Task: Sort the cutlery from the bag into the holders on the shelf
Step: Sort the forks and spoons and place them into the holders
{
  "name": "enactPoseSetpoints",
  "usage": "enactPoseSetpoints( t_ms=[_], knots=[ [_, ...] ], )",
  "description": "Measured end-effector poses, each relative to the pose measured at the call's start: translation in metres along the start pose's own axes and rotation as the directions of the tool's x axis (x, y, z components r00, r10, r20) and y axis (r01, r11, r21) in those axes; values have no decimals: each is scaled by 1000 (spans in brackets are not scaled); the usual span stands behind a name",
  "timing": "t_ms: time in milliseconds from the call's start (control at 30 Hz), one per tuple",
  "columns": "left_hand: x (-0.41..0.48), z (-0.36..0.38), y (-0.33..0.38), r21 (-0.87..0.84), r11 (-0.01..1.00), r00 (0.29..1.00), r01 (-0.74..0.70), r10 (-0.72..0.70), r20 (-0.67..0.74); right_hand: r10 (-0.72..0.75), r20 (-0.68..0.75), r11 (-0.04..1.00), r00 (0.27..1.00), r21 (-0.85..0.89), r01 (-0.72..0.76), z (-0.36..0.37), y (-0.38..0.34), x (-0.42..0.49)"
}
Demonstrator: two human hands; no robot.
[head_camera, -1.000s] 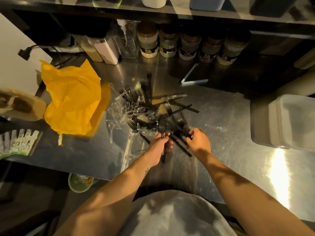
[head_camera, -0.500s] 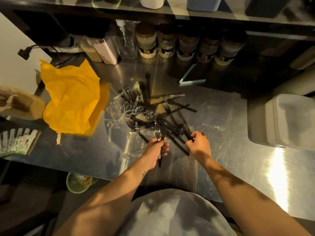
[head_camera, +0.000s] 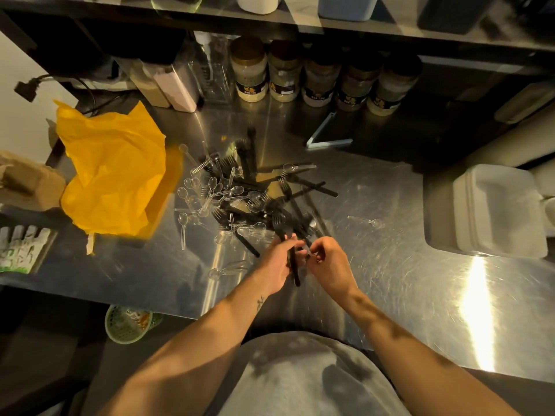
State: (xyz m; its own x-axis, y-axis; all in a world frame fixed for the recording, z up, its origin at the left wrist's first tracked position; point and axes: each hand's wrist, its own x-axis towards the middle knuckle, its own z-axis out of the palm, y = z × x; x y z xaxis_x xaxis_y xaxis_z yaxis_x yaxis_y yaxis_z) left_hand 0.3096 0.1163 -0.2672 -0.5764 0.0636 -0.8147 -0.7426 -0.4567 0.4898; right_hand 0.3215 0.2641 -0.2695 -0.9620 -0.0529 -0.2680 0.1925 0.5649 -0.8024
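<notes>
Holding a small bundle of black plastic forks [head_camera: 296, 276] in its curled fingers, the left hand [head_camera: 277, 264] is just over the near part of the steel counter [head_camera: 390, 295]. The right hand [head_camera: 329, 265], which half a second ago reached into the heap a little farther right, has now come back against the left one, fingers bent toward the bundle; the blur does not let me tell if it pinches one more fork. I judge that forks are being collected first, and the sorting is in its early part, since most pieces lie on the counter. Behind the hands is the heap of cutlery [head_camera: 240, 202]: thin matt black forks crossed with glossy transparent spoons [head_camera: 192, 190], light and slippery. One clear spoon [head_camera: 368, 221] lies apart at the right. Left of the heap is the crumpled yellow bag [head_camera: 117, 172], thin and soft. Farther, round jars [head_camera: 249, 76] stand in a row under the shelf [head_camera: 300, 22], whose containers [head_camera: 348, 7] show only their bottoms.
</notes>
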Motion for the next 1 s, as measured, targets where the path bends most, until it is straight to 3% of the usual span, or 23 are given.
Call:
enactPoseSetpoints(
  t_ms=[200,300,367,467,567,700,833,1000],
  knots=[
    [5,3,-1,97,995,999,-33,35,-27,-110,84,992,990,-45,114,1,-5,-5],
    [6,5,-1,142,989,992,-45,62,-114,-129,96,991,987,-35,133,-2,-4,-5],
    [6,2,-1,133,990,986,-36,58,-159,-65,11,996,998,-57,66,-5,7,3],
    [3,-8,2,44,999,992,-31,36,-120,64,-66,987,996,-146,-73,-7,29,19],
    [-2,-14,7,24,999,991,-35,37,-126,146,-41,913,988,-380,-150,-6,40,25],
    [-3,-21,10,19,1000,991,-17,20,-132,150,-31,876,988,-460,-148,1,36,28],
    [-5,-21,12,-10,1000,994,-6,5,-113,291,-31,888,956,-365,-281,3,35,31],
    [-2,-16,15,-5,1000,995,-9,9,-96,341,-24,934,940,120,-336,0,30,20]
  ],
)
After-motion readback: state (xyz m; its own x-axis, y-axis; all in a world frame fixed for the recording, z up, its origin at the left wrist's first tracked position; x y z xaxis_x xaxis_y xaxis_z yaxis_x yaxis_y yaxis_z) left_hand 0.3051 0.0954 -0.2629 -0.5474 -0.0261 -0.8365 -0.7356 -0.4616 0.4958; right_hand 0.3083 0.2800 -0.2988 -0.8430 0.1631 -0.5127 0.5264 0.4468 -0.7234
